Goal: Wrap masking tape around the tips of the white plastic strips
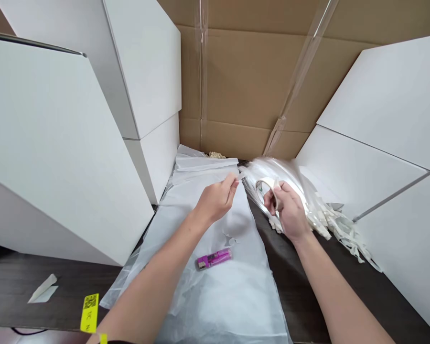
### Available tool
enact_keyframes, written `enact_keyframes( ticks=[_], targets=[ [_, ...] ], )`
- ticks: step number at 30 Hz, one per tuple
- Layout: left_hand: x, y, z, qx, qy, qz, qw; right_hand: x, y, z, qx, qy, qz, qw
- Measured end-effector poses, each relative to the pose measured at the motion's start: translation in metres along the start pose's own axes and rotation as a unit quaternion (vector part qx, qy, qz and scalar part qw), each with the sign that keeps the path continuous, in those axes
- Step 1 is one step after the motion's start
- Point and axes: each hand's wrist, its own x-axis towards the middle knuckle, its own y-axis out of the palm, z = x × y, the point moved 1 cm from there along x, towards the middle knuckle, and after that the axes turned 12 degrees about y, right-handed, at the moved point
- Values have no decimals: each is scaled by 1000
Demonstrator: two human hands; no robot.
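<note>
My left hand (217,198) is closed in a pinch over the white plastic sheeting. A short whitish strip of tape (241,176) sticks out from its fingertips. To its right, my right hand (290,210) grips a tape roll (261,187), with fingers through the ring. Beneath both hands lies the white plastic sheeting (232,291), wrinkled and with a small torn spot. On it, nearer to me, rests a purple lighter (215,258). Behind the tape roll is a bundle of clear plastic (272,167), partly blurred.
White boxes (146,62) stand at the left, more white boxes (387,114) at the right. A taped cardboard wall (251,76) closes the back. Pale strips (347,234) trail over the dark tabletop (290,286). Paper scraps (45,289) and a yellow label (89,313) are at front left.
</note>
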Motion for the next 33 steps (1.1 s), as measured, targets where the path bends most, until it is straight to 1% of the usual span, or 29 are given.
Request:
enact_keyframes(
  ticks=[3, 6, 10, 15, 22, 28, 33],
  targets=[
    [0, 5, -1, 22, -5, 20, 1000, -7, 10, -8, -106, -21, 10, 994],
    [0, 7, -4, 40, -7, 41, 998, -9, 18, -16, -176, -24, 32, 984],
    [-1, 9, -7, 55, -7, 71, 996, -9, 21, -18, -245, -41, -1, 969],
    [-1, 13, -10, 75, -9, 78, 994, -9, 23, -16, -272, -40, -27, 961],
    [-2, 19, -11, 87, -4, 90, 992, -7, 26, -15, -332, -48, -59, 940],
    [-2, 21, -12, 82, -2, 96, 992, -4, 25, -19, -337, -48, -73, 937],
    [-2, 21, -13, 74, -6, 102, 992, -3, 24, -22, -340, -47, -71, 936]
  ],
)
